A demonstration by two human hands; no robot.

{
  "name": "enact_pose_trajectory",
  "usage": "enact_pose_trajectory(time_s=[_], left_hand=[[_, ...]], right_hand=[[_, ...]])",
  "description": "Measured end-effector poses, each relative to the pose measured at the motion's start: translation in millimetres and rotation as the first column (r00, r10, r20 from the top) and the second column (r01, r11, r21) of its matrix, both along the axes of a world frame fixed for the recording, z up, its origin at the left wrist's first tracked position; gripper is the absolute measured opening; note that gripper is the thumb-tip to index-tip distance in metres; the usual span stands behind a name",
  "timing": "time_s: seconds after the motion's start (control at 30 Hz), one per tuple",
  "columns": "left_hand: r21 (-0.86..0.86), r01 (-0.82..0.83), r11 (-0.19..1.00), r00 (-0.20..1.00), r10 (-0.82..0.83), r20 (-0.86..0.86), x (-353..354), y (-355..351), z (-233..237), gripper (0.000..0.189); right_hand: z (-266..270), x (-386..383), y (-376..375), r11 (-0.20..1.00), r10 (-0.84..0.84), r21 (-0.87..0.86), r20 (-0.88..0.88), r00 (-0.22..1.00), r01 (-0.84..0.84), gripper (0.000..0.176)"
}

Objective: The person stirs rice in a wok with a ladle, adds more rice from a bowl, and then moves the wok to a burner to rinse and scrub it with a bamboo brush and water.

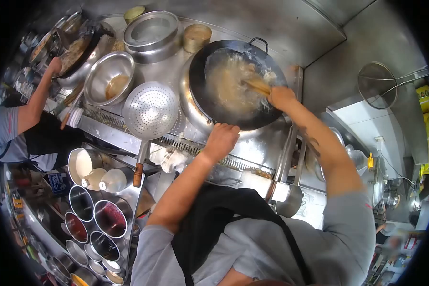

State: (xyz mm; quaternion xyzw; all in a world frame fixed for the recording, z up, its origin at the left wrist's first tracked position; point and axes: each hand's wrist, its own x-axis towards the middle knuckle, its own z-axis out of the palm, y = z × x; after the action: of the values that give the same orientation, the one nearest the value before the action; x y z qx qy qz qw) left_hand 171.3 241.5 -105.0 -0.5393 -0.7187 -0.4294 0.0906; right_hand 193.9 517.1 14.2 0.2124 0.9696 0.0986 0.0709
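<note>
The wok (222,108), likely heavy and hot, is held at its near rim by the closed left hand (220,139), a wooden brush (257,86) gripped in the right hand (281,97).

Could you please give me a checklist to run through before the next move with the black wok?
1. Left hand closed on the near rim of the large round black metal wok: ok.
2. Right hand has its fingers closed on the tan bamboo brush: ok.
3. Brush tip reaches into the cloudy brownish liquid: ok.
4. Wok seated firmly on its burner: cannot tell.
5. Round perforated steel strainer lies left of the wok, outside its bowl: ok.
6. Co-worker's hand is far off at another pan: ok.
</note>
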Motion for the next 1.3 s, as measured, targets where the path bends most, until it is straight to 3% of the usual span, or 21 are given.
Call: enact_pose_trajectory(time_s=[0.1,0.23,0.33,0.4,0.47,0.53,0.67,0.73,0.83,1.03,1.17,1.27,1.3], left_hand=[[-0.014,0.008,1.0,1.0,-0.008,0.012,2,1,-4,0.011],[-0.005,0.017,1.0,1.0,-0.017,0.009,0,-3,0,0.011],[0.019,0.04,0.999,0.999,-0.04,0.013,-3,-3,-3,0.01],[0.008,0.033,0.999,0.999,-0.033,0.014,0,-3,-4,0.009],[-0.019,0.013,1.0,1.0,-0.013,-0.001,1,0,-3,0.009],[-0.062,-0.007,0.998,1.0,0.006,-0.024,6,3,-3,0.008],[-0.082,-0.019,0.996,1.0,0.018,-0.011,7,4,-2,0.007],[-0.098,-0.026,0.995,1.0,0.025,-0.007,8,6,-4,0.006],[-0.094,0.0,0.996,1.0,0.001,0.017,6,3,-1,0.007],[-0.084,-0.025,0.996,1.0,0.025,-0.003,8,7,-3,0.008],[-0.062,-0.029,0.998,0.999,0.028,-0.026,7,6,-6,0.008],[-0.029,-0.018,0.999,0.999,0.018,-0.027,2,3,-3,0.009],[-0.025,-0.009,1.0,1.0,0.009,-0.017,1,2,-2,0.009]], right_hand=[[-51,-19,5,0.996,-0.084,-0.029,-0.048,0.995,0.082,0.034],[-23,22,14,0.994,-0.08,-0.082,-0.083,0.993,0.073,0.039],[-15,-39,28,0.982,-0.154,-0.135,-0.167,0.974,0.133,0.043],[-31,-85,29,0.946,-0.024,-0.32,-0.256,0.966,-0.062,0.042],[-27,-106,-32,0.914,-0.159,-0.4,-0.189,0.969,0.072,0.04],[-38,-99,-66,0.871,-0.173,-0.486,-0.166,0.971,0.072,0.039],[-31,-27,-107,0.942,0.067,-0.32,-0.109,0.992,-0.098,0.037],[-23,13,-102,0.948,0.088,-0.303,-0.038,0.995,-0.095,0.036],[-8,24,-62,0.983,0.053,-0.182,0.095,0.994,-0.035,0.035],[-27,-50,-37,0.986,-0.03,-0.166,-0.05,0.998,0.022,0.03],[-25,12,-47,0.994,0.025,-0.102,-0.035,0.999,-0.028,0.032],[-9,-6,-20,1.0,0.008,-0.001,0.047,0.999,-0.008,0.032],[-7,-26,-16,0.997,-0.047,-0.056,0.026,0.999,0.048,0.033]])
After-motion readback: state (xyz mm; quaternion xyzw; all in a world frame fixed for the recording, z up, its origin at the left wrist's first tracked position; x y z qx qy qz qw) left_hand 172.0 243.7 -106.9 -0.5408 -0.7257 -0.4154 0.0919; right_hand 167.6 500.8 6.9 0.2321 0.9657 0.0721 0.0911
